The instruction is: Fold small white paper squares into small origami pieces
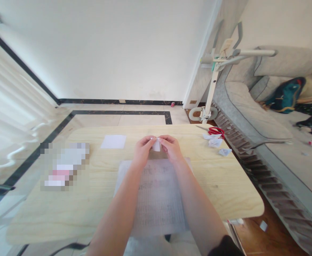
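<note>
Between my two hands is a small piece of folded white paper (pixel 157 145), held up over the far middle of the table. My left hand (pixel 144 146) pinches its left side, and my right hand (pixel 169 145) grips the right side, thumbs close together at the top edge. Under my forearms lies a large printed sheet (pixel 159 199) with faint lines of text. A stack or sheet of plain white paper (pixel 113 141) rests to the left of my hands.
Red-handled scissors (pixel 216 132) and several folded white paper pieces (pixel 215 142) lie at the table's far right. A blurred-out item (pixel 67 163) sits on the left of the wooden table (pixel 97 199). Beyond stand exercise equipment (pixel 211 85) and a grey sofa (pixel 254 106) with a person on it.
</note>
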Demonstrator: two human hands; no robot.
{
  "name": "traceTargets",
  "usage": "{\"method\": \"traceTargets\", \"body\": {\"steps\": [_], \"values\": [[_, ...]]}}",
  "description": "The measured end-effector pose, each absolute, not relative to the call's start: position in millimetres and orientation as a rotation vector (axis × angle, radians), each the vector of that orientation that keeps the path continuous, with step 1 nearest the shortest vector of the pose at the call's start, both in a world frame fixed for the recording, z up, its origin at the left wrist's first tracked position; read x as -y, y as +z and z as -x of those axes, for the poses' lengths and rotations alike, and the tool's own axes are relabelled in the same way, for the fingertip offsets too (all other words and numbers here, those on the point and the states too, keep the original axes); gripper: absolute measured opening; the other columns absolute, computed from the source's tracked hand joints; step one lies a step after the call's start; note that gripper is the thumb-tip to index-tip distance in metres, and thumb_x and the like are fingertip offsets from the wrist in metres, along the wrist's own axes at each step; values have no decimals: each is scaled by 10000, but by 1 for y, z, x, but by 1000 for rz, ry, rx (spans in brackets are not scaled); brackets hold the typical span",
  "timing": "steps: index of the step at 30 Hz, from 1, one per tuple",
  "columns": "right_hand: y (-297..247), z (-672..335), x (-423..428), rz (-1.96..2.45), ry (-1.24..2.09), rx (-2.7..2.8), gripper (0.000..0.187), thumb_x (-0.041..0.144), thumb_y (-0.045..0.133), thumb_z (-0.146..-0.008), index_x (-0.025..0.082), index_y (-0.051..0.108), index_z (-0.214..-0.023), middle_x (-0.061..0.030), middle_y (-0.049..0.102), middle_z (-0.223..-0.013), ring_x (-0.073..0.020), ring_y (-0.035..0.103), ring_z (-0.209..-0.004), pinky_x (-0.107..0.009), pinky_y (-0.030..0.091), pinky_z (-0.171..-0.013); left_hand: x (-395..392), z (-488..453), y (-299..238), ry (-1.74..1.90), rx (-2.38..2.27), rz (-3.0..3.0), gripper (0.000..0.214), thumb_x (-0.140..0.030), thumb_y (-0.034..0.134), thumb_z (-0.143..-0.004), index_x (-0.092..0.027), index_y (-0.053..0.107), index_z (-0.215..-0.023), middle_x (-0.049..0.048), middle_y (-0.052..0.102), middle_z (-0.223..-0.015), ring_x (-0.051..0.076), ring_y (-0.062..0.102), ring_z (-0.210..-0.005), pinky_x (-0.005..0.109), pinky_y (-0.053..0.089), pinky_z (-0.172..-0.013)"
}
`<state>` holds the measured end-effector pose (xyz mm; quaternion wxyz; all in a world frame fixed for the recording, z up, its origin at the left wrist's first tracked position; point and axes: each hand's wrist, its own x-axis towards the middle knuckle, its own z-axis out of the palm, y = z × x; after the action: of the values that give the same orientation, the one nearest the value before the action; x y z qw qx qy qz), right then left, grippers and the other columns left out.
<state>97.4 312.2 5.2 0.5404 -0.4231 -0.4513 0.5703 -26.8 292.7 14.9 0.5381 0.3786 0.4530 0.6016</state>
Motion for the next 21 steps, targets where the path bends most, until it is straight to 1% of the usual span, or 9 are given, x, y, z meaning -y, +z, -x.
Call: {"method": "traceTargets", "body": {"steps": [5, 15, 21], "values": [[3, -97, -313, 977, 1369, 1076, 252, 407, 744, -629, 191, 702, -752, 50, 509, -475, -78, 370, -426, -238, 258, -418, -292, 27, 17, 1449, -1107, -913, 176, -342, 714, -693, -170, 684, -701, 2, 614, -670, 120, 522, -620, 249, 380, -576], [4, -97, -313, 1008, 1378, 1067, 264, 414, 746, -614, 193, 704, -753, 53, 502, -462, -83, 372, -423, -240, 247, -414, -292, 28, 14, 1444, -1052, -936, 170, -339, 714, -702, -173, 696, -735, 11, 643, -716, 129, 545, -663, 253, 401, -615], [3, -96, -313, 989, 1393, 1049, 228, 385, 748, -622, 197, 703, -743, 60, 496, -469, -72, 332, -413, -242, 218, -415, -292, 29, 13, 1433, -1039, -969, 170, -341, 703, -723, -173, 698, -746, 15, 644, -730, 132, 546, -673, 249, 402, -618]]}}
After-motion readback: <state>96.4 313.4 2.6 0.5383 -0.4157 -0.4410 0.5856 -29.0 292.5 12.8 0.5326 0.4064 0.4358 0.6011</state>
